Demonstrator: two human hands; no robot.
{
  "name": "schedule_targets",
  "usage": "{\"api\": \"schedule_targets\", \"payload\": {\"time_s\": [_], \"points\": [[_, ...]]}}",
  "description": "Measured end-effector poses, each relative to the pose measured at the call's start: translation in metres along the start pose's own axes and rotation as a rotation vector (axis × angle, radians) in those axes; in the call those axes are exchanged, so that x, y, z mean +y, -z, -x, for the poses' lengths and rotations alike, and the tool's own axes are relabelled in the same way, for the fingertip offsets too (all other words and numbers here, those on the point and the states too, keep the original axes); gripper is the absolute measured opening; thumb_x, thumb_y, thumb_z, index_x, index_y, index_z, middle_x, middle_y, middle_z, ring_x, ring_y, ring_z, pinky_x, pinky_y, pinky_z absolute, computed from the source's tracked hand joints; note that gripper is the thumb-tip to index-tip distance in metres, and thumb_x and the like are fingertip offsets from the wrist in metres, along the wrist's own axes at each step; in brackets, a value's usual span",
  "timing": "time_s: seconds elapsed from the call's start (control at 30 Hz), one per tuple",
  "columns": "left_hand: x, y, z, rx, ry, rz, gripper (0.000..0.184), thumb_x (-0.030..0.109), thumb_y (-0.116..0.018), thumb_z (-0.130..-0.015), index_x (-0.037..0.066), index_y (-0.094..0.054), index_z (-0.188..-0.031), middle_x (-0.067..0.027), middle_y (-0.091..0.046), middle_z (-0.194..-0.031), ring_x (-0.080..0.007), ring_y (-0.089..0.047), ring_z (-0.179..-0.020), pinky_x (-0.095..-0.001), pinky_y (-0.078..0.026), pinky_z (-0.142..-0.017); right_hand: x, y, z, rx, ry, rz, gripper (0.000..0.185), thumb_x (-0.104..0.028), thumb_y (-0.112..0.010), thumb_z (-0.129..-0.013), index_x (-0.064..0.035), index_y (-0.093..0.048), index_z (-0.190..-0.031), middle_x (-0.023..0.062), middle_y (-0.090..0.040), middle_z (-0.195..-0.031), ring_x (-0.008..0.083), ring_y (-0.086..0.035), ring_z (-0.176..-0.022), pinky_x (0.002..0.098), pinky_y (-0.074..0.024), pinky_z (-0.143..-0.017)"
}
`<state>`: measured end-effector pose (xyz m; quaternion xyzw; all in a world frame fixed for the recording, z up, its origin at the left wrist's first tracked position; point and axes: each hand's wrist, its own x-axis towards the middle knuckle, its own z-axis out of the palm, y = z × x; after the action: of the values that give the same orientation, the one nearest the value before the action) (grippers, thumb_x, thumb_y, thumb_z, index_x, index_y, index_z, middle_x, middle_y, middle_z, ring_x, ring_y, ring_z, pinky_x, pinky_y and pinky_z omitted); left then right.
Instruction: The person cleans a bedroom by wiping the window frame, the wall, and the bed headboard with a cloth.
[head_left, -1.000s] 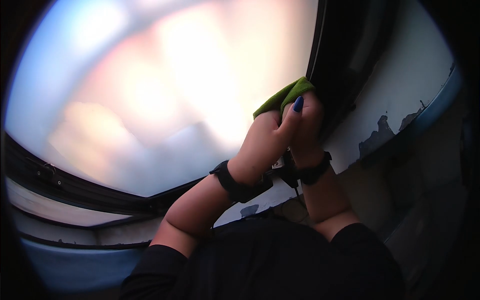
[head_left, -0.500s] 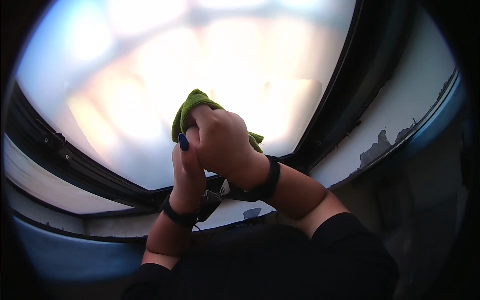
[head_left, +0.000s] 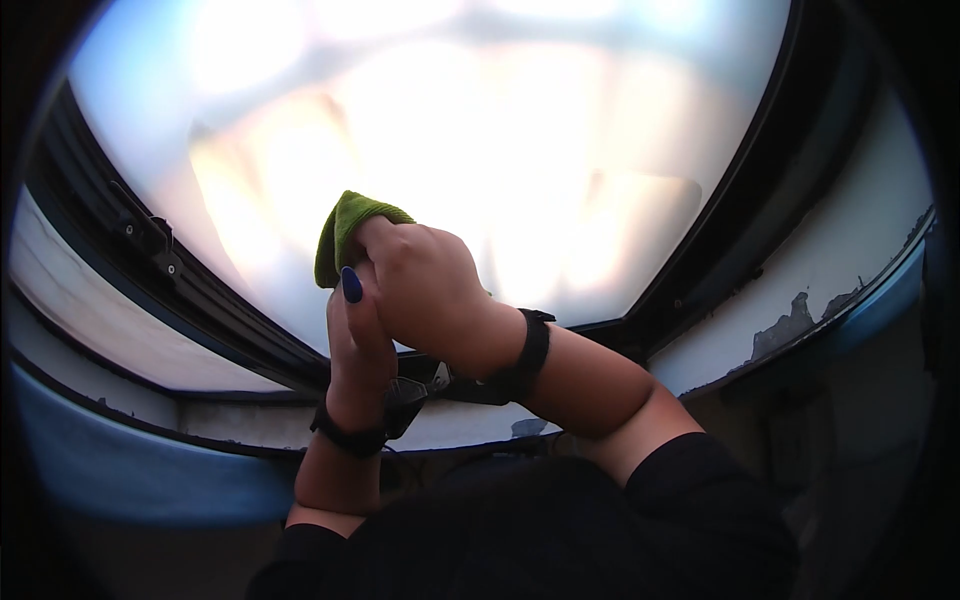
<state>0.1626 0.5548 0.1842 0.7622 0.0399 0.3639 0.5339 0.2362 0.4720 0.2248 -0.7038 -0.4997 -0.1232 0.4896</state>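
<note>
A green cloth (head_left: 345, 225) is bunched up between my two hands, in front of a bright window pane. My right hand (head_left: 430, 290) is closed around it, with the back of the hand towards me. Pressed against the right hand from the left, my left hand (head_left: 362, 345) is closed on the cloth too. Its thumb, with a dark blue nail, points up, while its other fingers are mostly hidden. Black bands circle both wrists.
A dark frame (head_left: 215, 305) surrounds the window pane (head_left: 470, 130), with a black latch (head_left: 150, 240) on its left side. Below runs a white sill (head_left: 800, 265) with chipped paint. A blue surface (head_left: 150, 480) lies at lower left.
The view has shifted, so the window appears farther right. Both hands, still gripping the cloth together, sit slightly more to the left, and the cloth end beside my right hand is now almost hidden.
</note>
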Motion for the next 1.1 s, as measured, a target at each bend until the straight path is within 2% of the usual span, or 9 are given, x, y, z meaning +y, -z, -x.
{"api": "schedule_targets", "payload": {"time_s": [0.13, 0.2, 0.37, 0.5, 0.53, 0.73, 0.83, 1.0, 1.1], "points": [[0.052, -0.055, -0.018, -0.199, -0.039, -0.138, 0.059, 0.05, -0.037, -0.087, -0.005, -0.052, -0.072, -0.0185, -0.053, -0.058, -0.0331, -0.054, -0.056, -0.0402, -0.041, -0.053, 0.021, 0.055, 0.015, 0.291, -0.021, 0.051, 0.014, -0.014, -0.052, -0.073, -0.001, -0.053, -0.077, 0.017, -0.058, -0.062, 0.0338, -0.058, -0.056, 0.0387, -0.0465, -0.052], [0.058, -0.086, -0.031, -0.42, 0.004, -0.17, 0.061, 0.05, -0.034, -0.089, -0.005, -0.052, -0.07, -0.014, -0.048, -0.052, -0.0248, -0.051, -0.05, -0.0346, -0.04, -0.048, 0.044, 0.085, 0.026, 0.457, 0.017, 0.074, 0.014, -0.011, -0.049, -0.072, -0.0011, -0.055, -0.08, 0.0153, -0.057, -0.06, 0.0304, -0.059, -0.054, 0.0331, -0.0464, -0.051], [0.081, -0.159, -0.046, -0.623, -0.067, -0.127, 0.067, 0.054, -0.035, -0.088, -0.007, -0.055, -0.071, -0.0169, -0.052, -0.054, -0.0285, -0.054, -0.051, -0.0365, -0.042, -0.05, 0.081, 0.154, 0.046, 0.667, 0.033, 0.159, 0.011, -0.006, -0.047, -0.076, 0.003, -0.052, -0.08, 0.0126, -0.056, -0.066, 0.0185, -0.052, -0.058, 0.0296, -0.0442, -0.056], [0.082, -0.181, -0.05, -0.659, -0.13, -0.117, 0.063, 0.052, -0.034, -0.09, -0.005, -0.055, -0.073, -0.0184, -0.054, -0.056, -0.0314, -0.056, -0.057, -0.0386, -0.045, -0.056, 0.095, 0.164, 0.052, 0.735, 0.036, 0.154, 0.068, -0.06, -0.024, -0.085, 0.003, -0.047, -0.078, 0.0123, -0.045, -0.056, 0.0215, -0.047, -0.051, 0.0285, -0.0406, -0.05], [0.084, -0.184, -0.05, -0.686, -0.122, -0.109, 0.062, 0.052, -0.034, -0.09, -0.005, -0.055, -0.074, -0.0184, -0.054, -0.056, -0.0315, -0.056, -0.058, -0.0388, -0.045, -0.058, 0.095, 0.165, 0.051, 0.741, 0.032, 0.165, 0.068, -0.06, -0.024, -0.085, 0.003, -0.047, -0.078, 0.0123, -0.045, -0.056, 0.0215, -0.047, -0.051, 0.0285, -0.0406, -0.05], [0.076, -0.173, -0.048, -0.731, -0.049, 0.044, 0.069, 0.06, -0.024, -0.089, -0.001, -0.052, -0.072, -0.0125, -0.05, -0.05, -0.024, -0.055, -0.051, -0.0327, -0.044, -0.051, 0.087, 0.163, 0.042, 0.703, 0.144, 0.416, 0.061, -0.052, -0.025, -0.086, 0.003, -0.045, -0.071, 0.0171, -0.044, -0.052, 0.0333, -0.051, -0.046, 0.0336, -0.0398, -0.043], [0.072, -0.157, -0.048, -0.678, -0.026, -0.017, 0.071, 0.061, -0.022, -0.088, -0.001, -0.049, -0.07, -0.01, -0.046, -0.048, -0.0214, -0.049, -0.047, -0.0318, -0.04, -0.048, 0.069, 0.158, 0.035, 0.568, 0.094, 0.291, 0.03, -0.028, -0.047, -0.079, -0.0004, -0.044, -0.068, 0.0151, -0.045, -0.051, 0.0337, -0.053, -0.045, 0.0332, -0.0423, -0.042], [0.059, -0.109, -0.04, -0.447, 0.029, 0.25, 0.067, 0.06, -0.035, -0.087, -0.003, -0.044, -0.064, -0.0075, -0.042, -0.049, -0.0176, -0.04, -0.047, -0.0324, -0.034, -0.046, 0.039, 0.113, 0.009, 0.486, 0.062, 0.324, 0.002, 0.0, -0.045, -0.064, -0.0002, -0.044, -0.066, 0.0157, -0.047, -0.051, 0.0316, -0.049, -0.042, 0.0355, -0.0417, -0.043], [0.056, -0.068, -0.032, -0.378, 0.052, 0.362, 0.059, 0.056, -0.038, -0.088, 0.0, -0.044, -0.068, -0.0022, -0.043, -0.053, -0.0095, -0.04, -0.052, -0.0258, -0.033, -0.047, 0.019, 0.077, -0.004, 0.397, 0.104, 0.347, 0.005, -0.001, -0.049, -0.065, -0.0008, -0.044, -0.064, 0.0153, -0.047, -0.05, 0.034, -0.05, -0.043, 0.037, -0.042, -0.042]]}}
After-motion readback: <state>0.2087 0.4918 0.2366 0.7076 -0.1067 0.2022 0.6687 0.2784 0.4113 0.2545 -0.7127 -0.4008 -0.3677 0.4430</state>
